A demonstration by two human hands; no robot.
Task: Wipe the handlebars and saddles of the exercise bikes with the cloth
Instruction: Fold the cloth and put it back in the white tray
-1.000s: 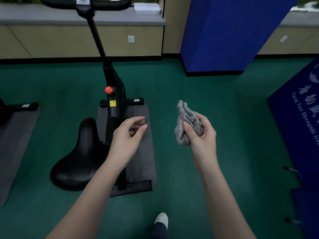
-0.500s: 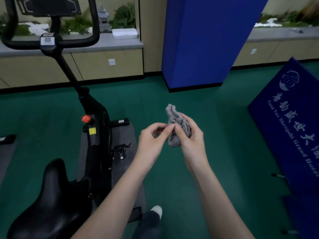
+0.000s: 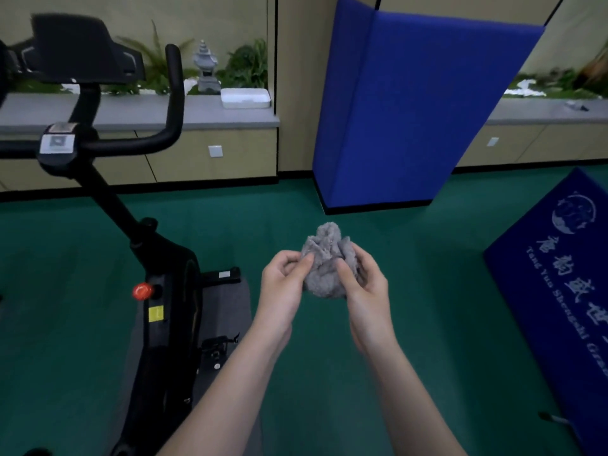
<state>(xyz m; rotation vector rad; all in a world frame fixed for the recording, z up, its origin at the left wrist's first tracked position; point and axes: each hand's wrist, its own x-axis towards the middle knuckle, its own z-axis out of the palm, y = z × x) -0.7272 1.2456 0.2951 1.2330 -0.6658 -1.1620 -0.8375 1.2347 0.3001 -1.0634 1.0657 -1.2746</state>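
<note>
Left hand [image 3: 283,284] and right hand [image 3: 365,287] both pinch the bunched grey cloth [image 3: 325,261], held right of the exercise bike [image 3: 164,291].

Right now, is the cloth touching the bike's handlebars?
Apart. The head view shows the cloth bunched between the left hand and right hand above the green floor, well clear of the handlebars off to the left.

A hotel gym: a black exercise bike [image 3: 158,291] at 9 o'clock on green sports flooring [image 3: 427,291], blue folding mats [image 3: 411,110] at 12 o'clock, hotel-branded blue mat [image 3: 559,274] at 3 o'clock.
</note>
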